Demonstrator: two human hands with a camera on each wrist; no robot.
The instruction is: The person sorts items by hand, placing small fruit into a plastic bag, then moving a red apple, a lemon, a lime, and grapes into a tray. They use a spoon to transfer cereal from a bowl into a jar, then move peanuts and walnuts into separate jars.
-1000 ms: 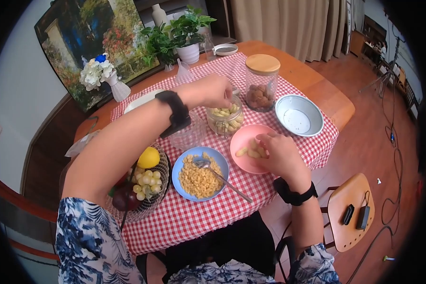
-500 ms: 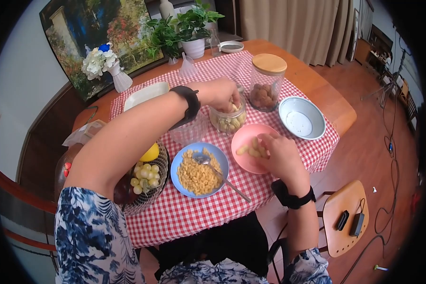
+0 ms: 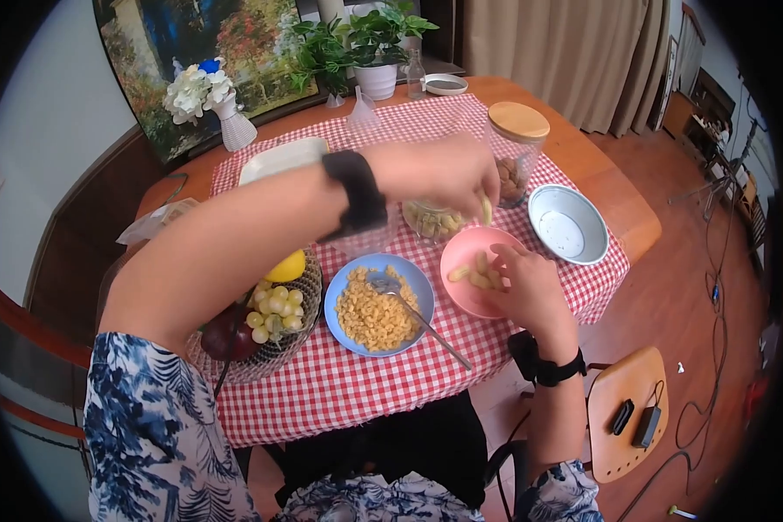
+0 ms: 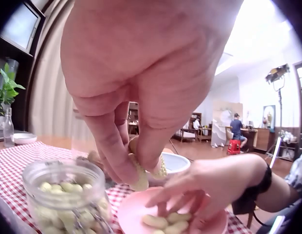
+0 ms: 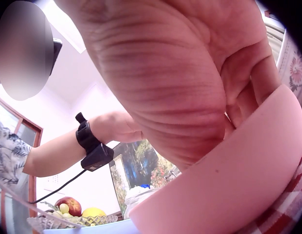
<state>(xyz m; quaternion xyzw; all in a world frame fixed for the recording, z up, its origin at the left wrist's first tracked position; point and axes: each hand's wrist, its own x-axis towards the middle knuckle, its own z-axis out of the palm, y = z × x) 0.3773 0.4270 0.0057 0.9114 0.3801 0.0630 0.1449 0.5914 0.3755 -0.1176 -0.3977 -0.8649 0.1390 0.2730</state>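
Observation:
Pale peanuts (image 3: 485,210) (image 4: 139,176) are pinched between the thumb and fingers of the left hand (image 3: 439,172) (image 4: 146,73), above the gap between an open glass jar (image 3: 428,228) (image 4: 63,202) of peanuts and a pink bowl (image 3: 458,250) (image 4: 130,214) (image 5: 228,180). Several peanuts (image 3: 481,280) (image 4: 165,224) lie in that bowl. Over its near right rim, the right hand (image 3: 532,289) (image 4: 216,183) (image 5: 165,73) has loosely bent fingers reaching inside; whether they touch the peanuts cannot be told.
Left of the pink bowl is a blue plate (image 3: 332,322) of yellow food with a spoon (image 3: 444,344). A fruit basket (image 3: 313,300) stands farther left. Behind are a wooden-lidded jar (image 3: 519,122), a white bowl (image 3: 568,224) and a potted plant (image 3: 377,80).
The left hand has come up out of the glass jar and moved right with peanuts in its fingers. The right hand stays at the pink bowl, its fingers a little more spread.

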